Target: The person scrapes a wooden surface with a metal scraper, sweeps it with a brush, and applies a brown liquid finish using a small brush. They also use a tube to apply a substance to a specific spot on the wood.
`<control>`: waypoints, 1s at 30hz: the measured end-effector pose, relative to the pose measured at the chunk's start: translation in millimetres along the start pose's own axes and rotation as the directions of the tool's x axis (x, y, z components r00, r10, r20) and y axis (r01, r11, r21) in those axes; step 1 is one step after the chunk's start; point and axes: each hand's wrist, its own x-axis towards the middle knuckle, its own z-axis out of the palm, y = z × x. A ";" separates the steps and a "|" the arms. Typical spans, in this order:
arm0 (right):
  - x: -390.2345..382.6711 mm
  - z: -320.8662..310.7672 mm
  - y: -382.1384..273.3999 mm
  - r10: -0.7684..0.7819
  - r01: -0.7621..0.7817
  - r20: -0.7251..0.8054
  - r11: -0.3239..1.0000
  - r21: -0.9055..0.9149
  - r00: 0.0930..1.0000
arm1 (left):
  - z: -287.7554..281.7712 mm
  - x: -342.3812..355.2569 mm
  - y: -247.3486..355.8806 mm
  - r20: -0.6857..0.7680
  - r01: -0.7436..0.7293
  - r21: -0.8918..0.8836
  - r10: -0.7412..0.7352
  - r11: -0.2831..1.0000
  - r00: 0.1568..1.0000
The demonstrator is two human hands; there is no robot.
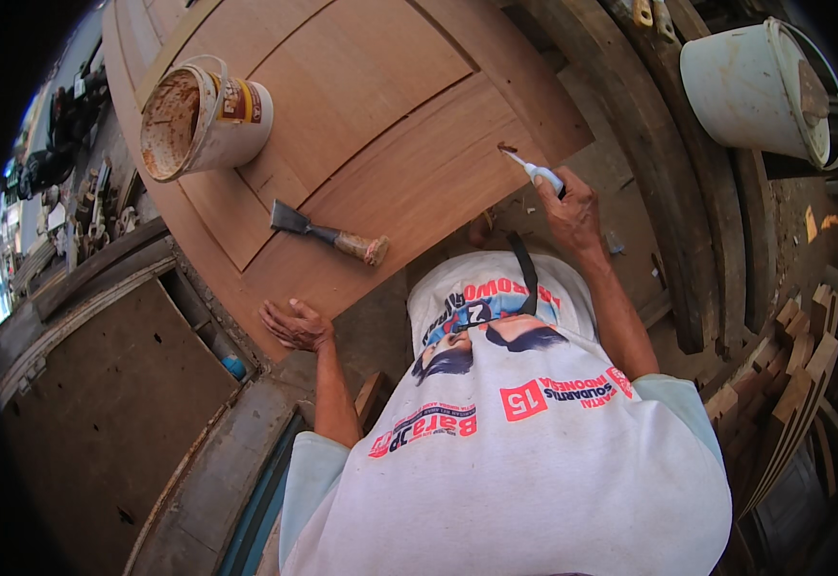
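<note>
A wooden panelled board [382, 115] spans the top middle. My left hand [296, 326] rests on its lower left corner with fingers spread. My right hand [570, 209] grips a white-handled tool [541, 175] whose thin metal tip touches the board near the right edge, where a small brown dab [505, 147] shows. A wide scraper [323, 230] with a worn handle lies on the board between my hands. Behind it stands a bucket [241, 139] with brown residue inside and a yellow label.
Thick dark timbers [644, 144] line the right, with a white pail [740, 86] at upper right. Cut wooden pieces [793, 384] are stacked at lower right. A dirty flat board [102, 403] and metal frame lie at lower left, beside assorted clutter [63, 211].
</note>
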 end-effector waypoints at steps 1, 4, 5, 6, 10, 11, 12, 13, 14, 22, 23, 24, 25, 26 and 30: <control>0.0 -0.1 -2.0 0.012 -0.012 0.007 1.000 0.001 1.000 | -0.4 -0.3 0.1 0.005 0.004 -0.001 -0.004 1.000 1.000; -0.1 -0.4 -3.2 0.003 -0.003 -0.011 1.000 0.009 1.000 | 0.6 0.0 -0.1 0.006 0.011 0.004 -0.012 1.000 1.000; -0.1 -1.0 -3.4 0.009 -0.009 -0.013 1.000 0.011 1.000 | 1.2 0.3 -0.4 0.005 0.013 0.007 -0.013 1.000 1.000; -0.3 -2.0 -3.2 0.016 -0.015 -0.014 1.000 0.013 1.000 | 1.7 0.3 -1.0 0.000 0.006 0.006 -0.006 1.000 1.000; -0.9 -3.7 -3.6 0.014 -0.014 -0.019 1.000 0.005 1.000 | 3.2 0.0 -3.5 -0.009 -0.007 0.003 0.007 1.000 1.000; -1.0 -4.1 -4.8 0.013 -0.013 -0.019 1.000 0.006 1.000 | 3.2 -0.1 -4.1 -0.009 -0.007 0.002 0.007 1.000 1.000; -1.1 -4.8 -5.8 0.014 -0.014 -0.020 1.000 0.007 1.000 | 3.4 0.2 -3.7 -0.010 -0.010 0.001 0.010 1.000 1.000; -1.0 -5.1 -6.4 0.015 -0.014 -0.022 1.000 0.008 1.000 | 3.4 0.2 -3.2 -0.011 -0.013 0.000 0.013 1.000 1.000; -1.0 -5.1 -5.8 0.013 -0.013 -0.025 1.000 -0.001 1.000 | 3.5 0.2 -2.6 -0.012 -0.017 -0.001 0.017 1.000 1.000; -1.4 -4.4 -3.5 0.015 -0.015 -0.021 1.000 -0.002 1.000 | 0.6 -0.2 -1.7 -0.009 -0.005 0.000 0.005 1.000 1.000; -2.6 -3.5 -4.5 0.027 -0.027 -0.032 1.000 0.013 0.999 | 0.3 -0.2 -3.0 -0.008 -0.002 -0.001 0.002 1.000 1.000; -4.0 -3.5 -6.0 0.040 -0.038 -0.043 0.999 0.026 0.998 | 0.9 0.1 -2.5 0.004 0.008 0.003 -0.008 1.000 1.000; -4.5 -3.1 -7.2 0.052 -0.050 -0.054 0.998 0.040 0.997 | 1.5 0.5 -1.9 0.017 0.018 0.007 -0.019 1.000 1.000; -4.4 -2.4 -3.2 0.049 -0.047 -0.059 0.998 0.049 0.997 | 1.9 1.0 -1.6 0.029 0.029 0.011 -0.029 1.000 0.999; -3.8 -4.0 16.7 0.241 -0.239 0.042 0.894 0.379 0.970 | -1.7 1.0 3.5 0.045 0.035 -0.008 -0.034 0.999 0.998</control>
